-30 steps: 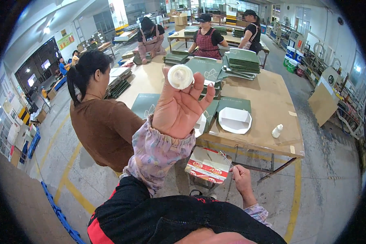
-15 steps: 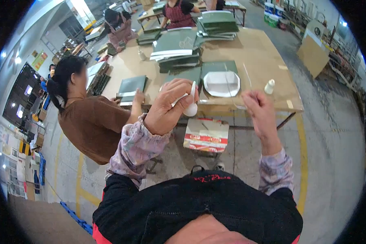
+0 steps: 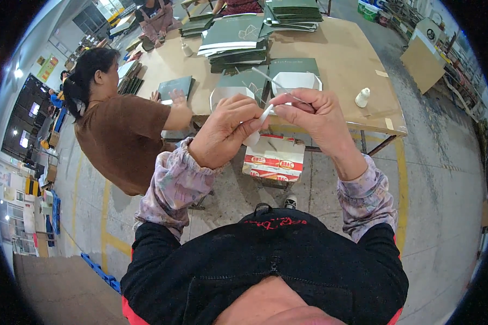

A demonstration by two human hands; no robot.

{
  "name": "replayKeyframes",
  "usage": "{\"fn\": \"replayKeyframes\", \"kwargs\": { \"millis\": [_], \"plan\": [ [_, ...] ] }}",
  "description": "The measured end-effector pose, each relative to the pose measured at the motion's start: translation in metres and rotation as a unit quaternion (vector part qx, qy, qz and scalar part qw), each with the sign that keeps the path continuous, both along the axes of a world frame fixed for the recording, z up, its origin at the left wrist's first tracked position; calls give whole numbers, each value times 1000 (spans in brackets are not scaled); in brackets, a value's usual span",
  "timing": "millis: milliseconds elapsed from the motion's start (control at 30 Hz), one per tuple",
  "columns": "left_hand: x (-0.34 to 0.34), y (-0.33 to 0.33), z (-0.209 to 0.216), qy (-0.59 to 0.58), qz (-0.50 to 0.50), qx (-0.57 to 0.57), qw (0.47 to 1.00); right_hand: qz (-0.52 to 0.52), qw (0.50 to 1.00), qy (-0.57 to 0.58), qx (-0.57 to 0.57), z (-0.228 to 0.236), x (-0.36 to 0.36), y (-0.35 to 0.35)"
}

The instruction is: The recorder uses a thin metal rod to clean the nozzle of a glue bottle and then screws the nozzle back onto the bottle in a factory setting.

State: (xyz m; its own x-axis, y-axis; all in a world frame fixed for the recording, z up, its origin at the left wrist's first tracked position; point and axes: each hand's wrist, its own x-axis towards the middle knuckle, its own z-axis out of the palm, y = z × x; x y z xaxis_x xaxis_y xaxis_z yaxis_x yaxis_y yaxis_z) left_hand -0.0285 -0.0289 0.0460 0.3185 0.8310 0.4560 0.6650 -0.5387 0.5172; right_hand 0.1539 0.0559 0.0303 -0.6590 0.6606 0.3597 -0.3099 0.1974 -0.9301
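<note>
My left hand [image 3: 225, 132] is closed round a small white squeeze bottle [image 3: 266, 112], its narrow nozzle pointing up and to the right. Close beside that tip, my right hand [image 3: 322, 119] pinches a thin, stiff wire [image 3: 272, 81], whose long end slants up to the left over the table. Whether the wire's other end enters the nozzle is hidden by my fingers. Behind my hands, white folded trays [image 3: 297, 81] rest on dark green card sheets [image 3: 293, 66] at the table's near edge.
A second white bottle [image 3: 362, 98] stands at the right on the brown table [image 3: 347, 59]. Stacks of green folders [image 3: 233, 35] lie farther back. A red and white carton [image 3: 273, 158] sits below the table's edge. A co-worker in brown [image 3: 127, 135] works at my left.
My right hand has moved left and up to the nozzle, bringing the wire with it. My left hand has tilted the bottle toward it. The co-worker's hands have moved over a green folder.
</note>
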Motion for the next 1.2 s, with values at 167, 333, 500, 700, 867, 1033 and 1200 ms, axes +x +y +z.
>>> {"fn": "replayKeyframes", "kwargs": {
  "millis": [167, 333, 500, 700, 867, 1033, 1200],
  "plan": [
    [-1, 0, 0, 49, 18, 12, 999, -15, 1000, 2, 27, -4, -3, 2],
    [-2, -1, 3, 124, 60, 55, 989, -13, 998, -51, 35, -3, 0, 0],
    [4, -4, 4, 183, 121, 119, 968, -92, 966, -128, 206, 0, -1, -1],
    [-1, -6, 8, 200, 107, 125, 966, -20, 984, -137, 113, 1, 2, 1],
    [-8, -10, 14, 215, 71, 94, 969, 8, 983, -132, 130, -1, -2, 1],
    [-11, -12, 12, 193, 61, 58, 978, 37, 988, -119, 90, -5, -2, 0],
    [-11, -10, 3, 148, 89, 98, 980, -46, 984, -119, 121, -12, -12, -6]
  ]
}}
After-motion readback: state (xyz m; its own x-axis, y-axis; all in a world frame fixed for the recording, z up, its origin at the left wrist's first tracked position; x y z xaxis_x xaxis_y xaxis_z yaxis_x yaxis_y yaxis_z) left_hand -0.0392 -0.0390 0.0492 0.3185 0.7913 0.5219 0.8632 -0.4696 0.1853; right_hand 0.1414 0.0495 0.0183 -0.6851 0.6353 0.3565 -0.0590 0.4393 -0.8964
